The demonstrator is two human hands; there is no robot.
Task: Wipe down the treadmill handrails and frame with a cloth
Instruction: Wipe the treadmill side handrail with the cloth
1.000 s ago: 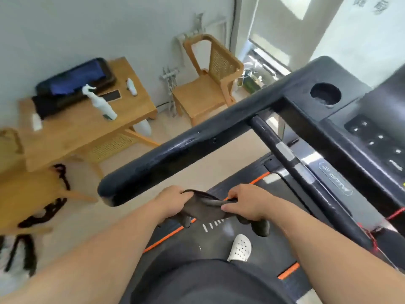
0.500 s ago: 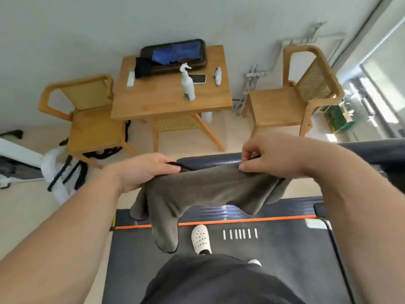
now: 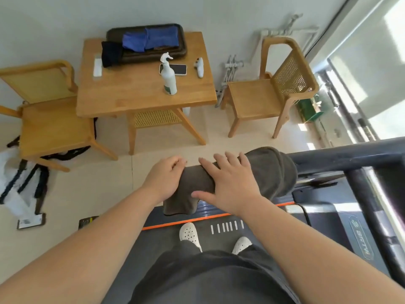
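A grey-brown cloth lies draped over the free end of the dark treadmill handrail, one corner hanging down toward the belt. The left hand curls its fingers over the cloth's left end, gripping it. The right hand lies flat on top with its fingers spread wide, pressing the cloth onto the rail. Beyond, a wooden surface carries a white spray bottle and a phone, between 2 wooden chairs.
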